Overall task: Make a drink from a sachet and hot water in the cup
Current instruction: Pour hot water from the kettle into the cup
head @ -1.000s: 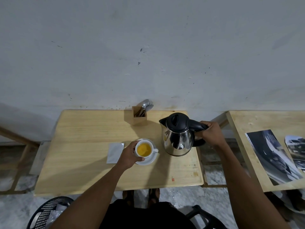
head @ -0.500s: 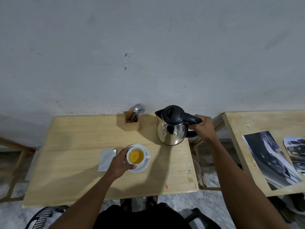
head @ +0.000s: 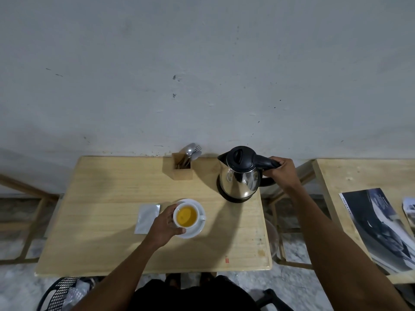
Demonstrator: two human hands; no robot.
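A white cup (head: pixel 186 215) filled with yellow-orange drink stands on a white saucer (head: pixel 193 230) in the middle of the wooden table (head: pixel 107 198). My left hand (head: pixel 162 225) wraps around the cup's left side. A silvery sachet (head: pixel 147 218) lies flat just left of that hand. At the table's far right a steel kettle (head: pixel 240 178) with a black lid stands upright on its black base. My right hand (head: pixel 283 170) grips the kettle's black handle.
A wooden holder (head: pixel 182 169) with spoons and a fork stands at the back edge by the wall. A second table (head: pixel 332 176) on the right carries printed sheets (head: pixel 379 225). A black basket (head: pixel 60 292) sits on the floor at lower left.
My right hand has carried the kettle away from the cup toward the back right and set it on its base. My left hand has stayed on the cup.
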